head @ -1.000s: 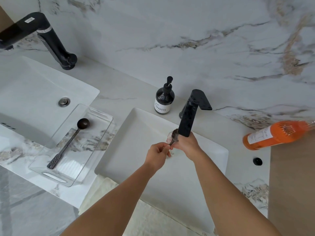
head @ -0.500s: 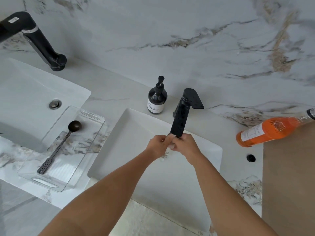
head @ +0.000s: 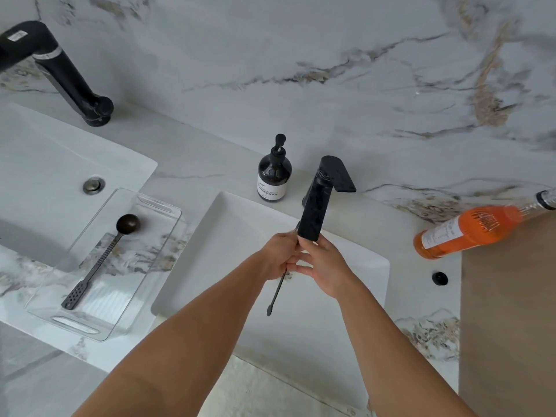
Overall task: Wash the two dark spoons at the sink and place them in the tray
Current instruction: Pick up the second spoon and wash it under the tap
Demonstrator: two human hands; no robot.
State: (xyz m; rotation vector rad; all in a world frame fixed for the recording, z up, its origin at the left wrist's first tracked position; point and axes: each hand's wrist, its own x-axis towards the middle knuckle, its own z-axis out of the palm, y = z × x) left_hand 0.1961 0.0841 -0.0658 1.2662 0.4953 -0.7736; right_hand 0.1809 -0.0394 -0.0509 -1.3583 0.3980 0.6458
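Under the spout of the black faucet [head: 319, 203], over the white sink [head: 228, 236], my left hand [head: 278, 255] and my right hand [head: 320, 263] are pressed together around a dark spoon [head: 276, 293]. Its thin handle sticks out below the hands toward me; the bowl is hidden inside the fingers. A second dark spoon [head: 99, 260] lies lengthwise in the clear tray [head: 156, 251] to the left of the sink, bowl at the far end.
A dark soap pump bottle [head: 274, 173] stands behind the sink beside the faucet. An orange bottle [head: 469, 231] lies on its side at the right, next to a wooden surface [head: 508, 326]. A second sink [head: 45, 176] and black faucet [head: 63, 73] are at the far left.
The spoon's handle now points down out of my hands, where before it was tucked between them. Both hands stay under the spout.
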